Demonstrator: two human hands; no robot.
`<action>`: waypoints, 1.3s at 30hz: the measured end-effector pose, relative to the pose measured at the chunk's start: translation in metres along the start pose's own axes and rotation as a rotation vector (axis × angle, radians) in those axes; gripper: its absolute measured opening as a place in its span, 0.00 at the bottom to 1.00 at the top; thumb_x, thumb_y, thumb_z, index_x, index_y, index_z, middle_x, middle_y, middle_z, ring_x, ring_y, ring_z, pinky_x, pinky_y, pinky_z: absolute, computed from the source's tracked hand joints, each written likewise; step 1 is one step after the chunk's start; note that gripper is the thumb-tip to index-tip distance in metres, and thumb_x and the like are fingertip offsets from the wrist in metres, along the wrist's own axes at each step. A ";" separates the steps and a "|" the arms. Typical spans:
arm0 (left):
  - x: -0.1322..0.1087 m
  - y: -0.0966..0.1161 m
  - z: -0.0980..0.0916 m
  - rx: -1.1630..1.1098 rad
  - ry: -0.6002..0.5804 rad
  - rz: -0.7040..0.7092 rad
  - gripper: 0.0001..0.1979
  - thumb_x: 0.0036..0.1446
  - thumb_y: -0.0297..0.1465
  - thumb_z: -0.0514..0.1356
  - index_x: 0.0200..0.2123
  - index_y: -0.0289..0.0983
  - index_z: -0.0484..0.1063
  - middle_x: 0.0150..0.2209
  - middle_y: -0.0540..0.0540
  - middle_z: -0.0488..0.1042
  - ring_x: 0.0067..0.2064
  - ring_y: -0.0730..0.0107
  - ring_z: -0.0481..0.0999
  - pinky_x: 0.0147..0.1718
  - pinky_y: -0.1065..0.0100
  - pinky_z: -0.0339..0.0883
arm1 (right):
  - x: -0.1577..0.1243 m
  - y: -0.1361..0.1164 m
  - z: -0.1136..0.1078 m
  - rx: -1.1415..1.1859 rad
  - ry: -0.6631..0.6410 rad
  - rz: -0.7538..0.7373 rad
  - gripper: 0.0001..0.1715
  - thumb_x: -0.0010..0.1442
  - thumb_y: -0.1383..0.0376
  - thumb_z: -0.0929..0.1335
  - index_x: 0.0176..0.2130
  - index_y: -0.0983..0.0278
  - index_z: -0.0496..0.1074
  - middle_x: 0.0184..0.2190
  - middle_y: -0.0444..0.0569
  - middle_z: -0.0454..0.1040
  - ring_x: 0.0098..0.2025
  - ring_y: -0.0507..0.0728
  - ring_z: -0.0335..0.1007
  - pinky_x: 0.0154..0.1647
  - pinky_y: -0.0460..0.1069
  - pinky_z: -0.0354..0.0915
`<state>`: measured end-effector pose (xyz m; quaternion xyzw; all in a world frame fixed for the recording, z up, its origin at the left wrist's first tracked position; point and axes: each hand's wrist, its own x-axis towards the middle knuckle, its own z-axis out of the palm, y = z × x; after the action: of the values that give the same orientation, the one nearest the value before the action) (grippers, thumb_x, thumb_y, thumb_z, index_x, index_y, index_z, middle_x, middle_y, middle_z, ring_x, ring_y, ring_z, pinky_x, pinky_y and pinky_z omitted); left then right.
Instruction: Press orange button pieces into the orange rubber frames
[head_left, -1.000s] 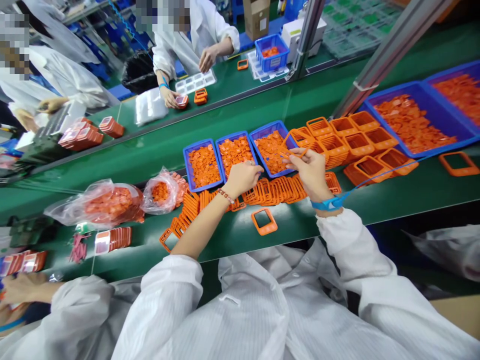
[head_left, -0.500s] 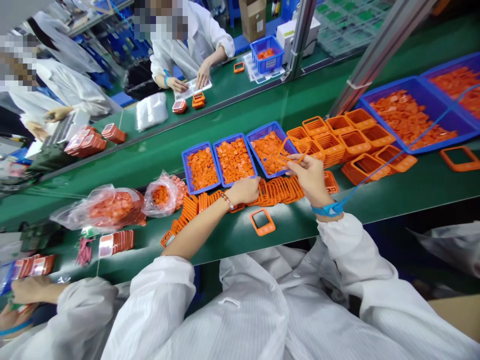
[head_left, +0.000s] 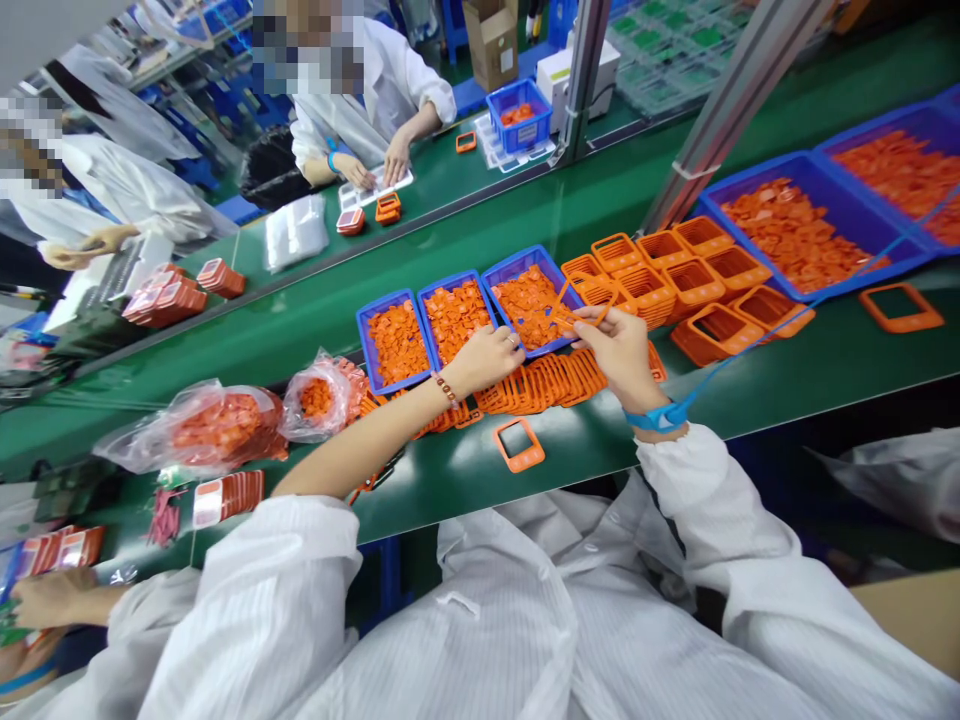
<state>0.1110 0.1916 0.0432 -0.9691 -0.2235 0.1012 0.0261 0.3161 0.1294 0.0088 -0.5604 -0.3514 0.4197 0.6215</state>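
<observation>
My right hand (head_left: pixel 619 352) pinches a thin orange frame (head_left: pixel 564 312), tilted up over the right small blue bin (head_left: pixel 489 272). My left hand (head_left: pixel 487 360) has its fingers curled at the near left corner of that bin. Whatever its fingertips may hold is hidden. Small orange pieces (head_left: pixel 532 300) fill this bin and the two beside it. Below my hands a row of orange frames (head_left: pixel 551 385) leans along the green bench. A single orange frame with a dark-edged opening (head_left: pixel 519 445) lies flat in front of me.
Stacked orange frames (head_left: pixel 645 290) stand right of the bins, before a metal post (head_left: pixel 705 150). A large blue bin (head_left: pixel 795 240) of orange parts lies beyond. Clear bags (head_left: pixel 225 425) of parts sit at left. A co-worker's hands (head_left: pixel 375 172) work across the bench; another person's hand (head_left: pixel 56 598) is lower left.
My left hand has moved forward from the row of frames to the bin's near corner. My right hand keeps its grip on the orange frame, nearly still. The view has shifted slightly.
</observation>
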 end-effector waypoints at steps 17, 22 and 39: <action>0.035 -0.033 0.020 0.188 -0.259 0.312 0.21 0.59 0.31 0.58 0.55 0.49 0.75 0.47 0.43 0.81 0.47 0.60 0.75 0.46 0.60 0.54 | -0.007 -0.022 -0.018 -0.084 0.017 -0.077 0.13 0.47 0.61 0.73 0.35 0.64 0.76 0.26 0.46 0.79 0.31 0.59 0.80 0.32 0.51 0.75; 0.036 -0.031 0.025 0.126 -0.203 0.255 0.17 0.59 0.29 0.58 0.49 0.47 0.78 0.43 0.43 0.82 0.46 0.60 0.76 0.46 0.59 0.54 | -0.009 -0.020 -0.020 -0.076 0.016 -0.089 0.13 0.48 0.60 0.74 0.34 0.63 0.76 0.27 0.46 0.79 0.33 0.59 0.80 0.36 0.53 0.75; 0.035 -0.025 0.044 0.098 -0.067 0.122 0.12 0.63 0.26 0.55 0.39 0.36 0.80 0.37 0.38 0.82 0.44 0.56 0.76 0.45 0.56 0.55 | -0.015 -0.017 -0.016 -0.077 -0.011 -0.032 0.16 0.48 0.58 0.76 0.36 0.63 0.77 0.28 0.48 0.80 0.34 0.61 0.81 0.36 0.55 0.77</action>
<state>0.1224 0.2297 -0.0037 -0.9745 -0.1594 0.1461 0.0600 0.3272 0.1092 0.0243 -0.5758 -0.3796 0.3992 0.6041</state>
